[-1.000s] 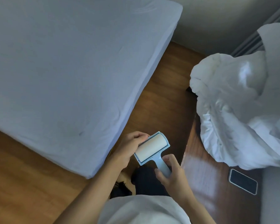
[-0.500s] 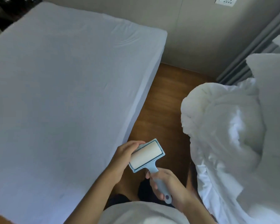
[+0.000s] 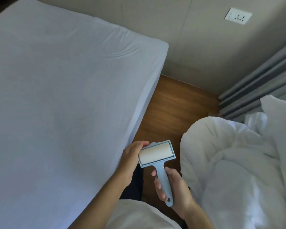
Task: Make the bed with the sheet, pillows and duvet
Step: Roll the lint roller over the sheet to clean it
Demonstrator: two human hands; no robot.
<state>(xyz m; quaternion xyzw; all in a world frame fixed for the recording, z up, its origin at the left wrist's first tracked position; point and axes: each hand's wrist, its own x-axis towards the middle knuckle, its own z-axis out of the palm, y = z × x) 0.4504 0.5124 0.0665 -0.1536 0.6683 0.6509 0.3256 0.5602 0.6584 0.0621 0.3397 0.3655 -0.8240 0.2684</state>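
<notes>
Head view, from largest to smallest. Mattress (image 3: 56, 104) at left, already covered with a pale fitted sheet (image 3: 76, 66), tight, only small wrinkles near the far corner. Duvet (image 3: 224, 162) heaped at right, off the bed, white and puffy, with a pillow (image 3: 281, 129) just behind it against grey curtains (image 3: 257, 90); wooden floor (image 3: 168, 106) between bed and heap. Probably light but bulky and very soft, no stiffness at all, so best taken by an edge or two corners, not by the middle of the heap. Lint roller (image 3: 157, 154) held low between bed and duvet: right hand (image 3: 173, 187) wrapped around the blue handle, left hand (image 3: 130, 156) curled on the side of the roller head, thumb on its top edge. Small wall socket (image 3: 238, 16) high on the beige wall.
</notes>
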